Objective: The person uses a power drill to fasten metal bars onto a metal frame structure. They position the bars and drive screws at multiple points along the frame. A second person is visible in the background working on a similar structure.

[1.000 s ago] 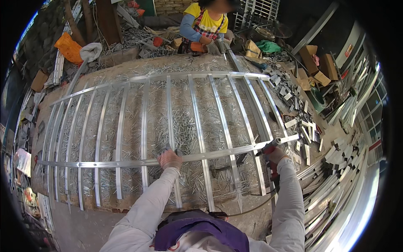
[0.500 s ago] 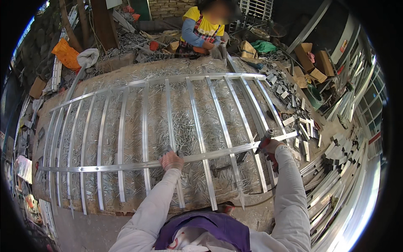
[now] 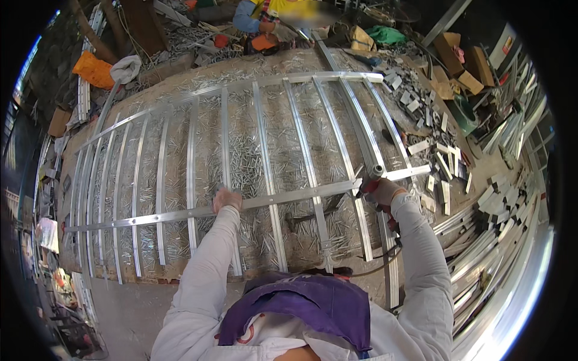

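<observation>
A ladder-like aluminium frame lies on the worktable, its long near rail (image 3: 289, 197) crossing several slats (image 3: 265, 144). My left hand (image 3: 227, 200), in a pale glove, closes over this rail where a slat crosses it; its fingertips are partly hidden. My right hand (image 3: 383, 191), also gloved, grips a red and dark pistol-shaped power tool (image 3: 374, 172) above the rail's right part, close to another crossing. I cannot make out whether its tip touches the metal. A dark cable or hose (image 3: 376, 269) curves below that hand.
Thin metal pins (image 3: 244, 156) litter the worktable (image 3: 168, 77). Short metal offcuts (image 3: 442, 171) crowd its right edge, with long profiles (image 3: 481, 265) stacked beyond. Across the table a co-worker in yellow (image 3: 265, 24) bends over a bar. An orange sack (image 3: 93, 69) sits far left.
The whole view has shifted, so the table and far rail sit higher in the picture. Both my hands stay at the same crossings. The co-worker is now partly cut off by the upper edge.
</observation>
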